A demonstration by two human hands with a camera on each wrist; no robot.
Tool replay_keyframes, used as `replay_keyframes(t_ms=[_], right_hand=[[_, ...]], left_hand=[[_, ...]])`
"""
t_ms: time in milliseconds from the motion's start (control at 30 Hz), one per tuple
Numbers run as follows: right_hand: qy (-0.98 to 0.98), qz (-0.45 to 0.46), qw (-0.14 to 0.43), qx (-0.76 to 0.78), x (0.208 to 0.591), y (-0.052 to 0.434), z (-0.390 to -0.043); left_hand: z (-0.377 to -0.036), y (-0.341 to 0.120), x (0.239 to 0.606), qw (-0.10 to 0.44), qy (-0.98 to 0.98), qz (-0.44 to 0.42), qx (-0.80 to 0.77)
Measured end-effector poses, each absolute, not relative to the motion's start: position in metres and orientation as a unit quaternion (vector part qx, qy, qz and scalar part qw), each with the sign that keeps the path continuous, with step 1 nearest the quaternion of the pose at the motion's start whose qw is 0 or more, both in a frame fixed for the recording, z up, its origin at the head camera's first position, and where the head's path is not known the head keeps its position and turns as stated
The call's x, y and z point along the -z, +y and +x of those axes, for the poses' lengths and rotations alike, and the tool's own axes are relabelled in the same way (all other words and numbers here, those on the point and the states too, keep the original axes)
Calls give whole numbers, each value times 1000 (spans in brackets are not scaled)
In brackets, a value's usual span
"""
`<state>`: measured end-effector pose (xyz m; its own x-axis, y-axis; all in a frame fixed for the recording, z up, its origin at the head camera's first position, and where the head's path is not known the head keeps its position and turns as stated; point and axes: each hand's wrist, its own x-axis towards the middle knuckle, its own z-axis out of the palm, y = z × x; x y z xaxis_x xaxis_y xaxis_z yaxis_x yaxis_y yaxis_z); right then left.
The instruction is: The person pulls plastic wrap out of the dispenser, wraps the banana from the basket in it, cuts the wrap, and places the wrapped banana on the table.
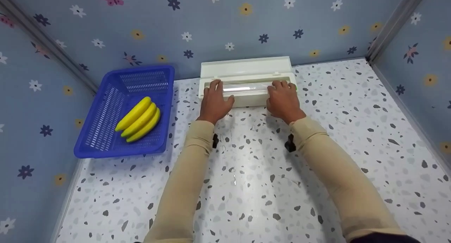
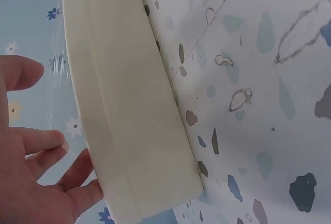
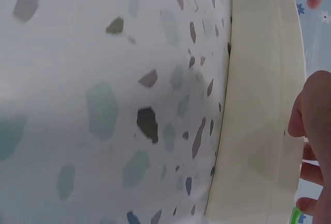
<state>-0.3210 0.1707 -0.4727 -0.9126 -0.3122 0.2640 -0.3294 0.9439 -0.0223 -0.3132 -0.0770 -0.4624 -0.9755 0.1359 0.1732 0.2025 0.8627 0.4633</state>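
Dispenser box (image 1: 246,84) of cream plastic sits toward the back of the speckled table (image 1: 246,186), against the flowered rear wall (image 1: 225,28), its lid (image 1: 245,65) swung up and leaning back; nearest the camera, two arms in tan sleeves (image 1: 183,179) reach forward over the table; the left hand (image 1: 214,102) lies over the box's front edge on the left end, fingers fairly straight and spread, tips resting on the clear film roll (image 1: 245,87) inside; in the left wrist view the fingers (image 2: 36,146) are loose and apart beside the box wall (image 2: 129,110), not curled round anything; the right hand (image 1: 283,100) lies over the front edge on the right end in the same way, fingers extended onto the roll, so each grip is open and pressing rather than clasping; the right wrist view shows the fingers (image 3: 310,110) just beside the box's front wall (image 3: 258,115); well to the left, a blue basket (image 1: 105,109) stands on the table, holding a bunch of yellow bananas (image 1: 140,119).
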Motion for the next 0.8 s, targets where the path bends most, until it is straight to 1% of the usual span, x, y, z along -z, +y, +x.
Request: replay_keyframes(t_ms=[367,533,633,800], right_hand=[[-961,190,196,-49,474,179,-312],[-952,191,230,-68,481,180,-310],[-948,196,239,-75,484,179,-309],[-945,194,246,-95,487,179,-305]], left_hand=[[-311,-76,464,85,-952,-84,283],[-312,-76,464,108,-942,-89,304],[-312,-77,467,119,-936,-91,318],[-311,-79,470,114,-928,-101,341]])
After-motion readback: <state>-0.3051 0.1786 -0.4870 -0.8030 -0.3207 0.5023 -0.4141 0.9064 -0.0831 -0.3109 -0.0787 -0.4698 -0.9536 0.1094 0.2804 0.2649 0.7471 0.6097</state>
